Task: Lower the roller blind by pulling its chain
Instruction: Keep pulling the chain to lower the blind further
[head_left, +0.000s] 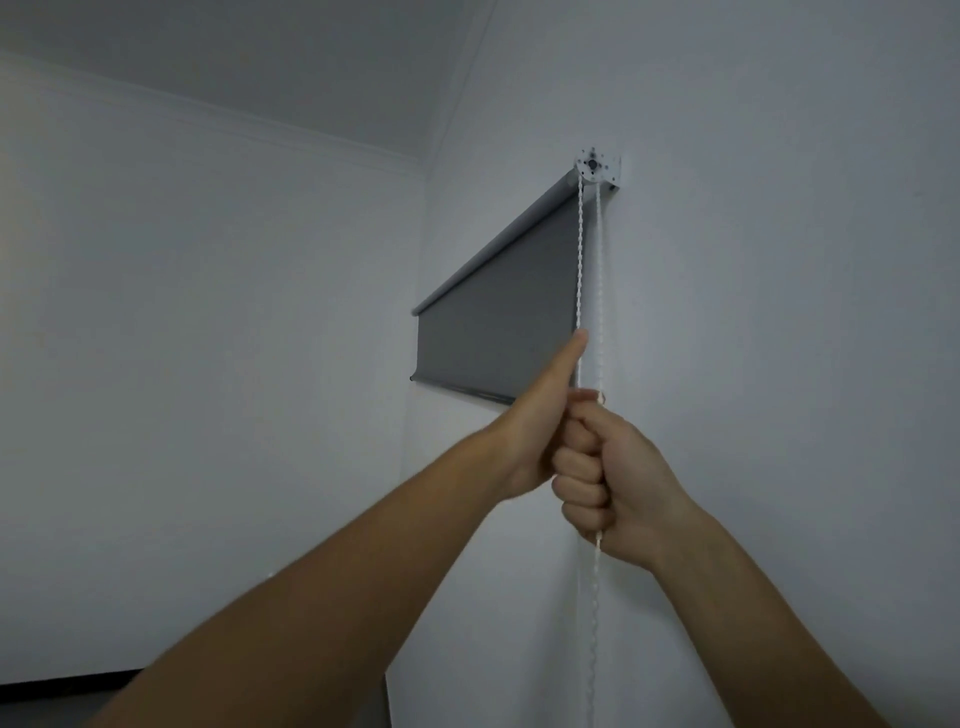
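Blind (498, 312) is only partly down; both hands, left (540, 431) and right (613, 483), grip the chain (580, 249) (fists closed); more pulling needed.

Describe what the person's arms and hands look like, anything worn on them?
Both forearms are bare as far as the frame shows: no sleeves in view. The left hand and right hand wear no gloves, and no rings, watch or bracelets show. The visible fingernails look short and unpainted. No markings can be seen in the dim light.
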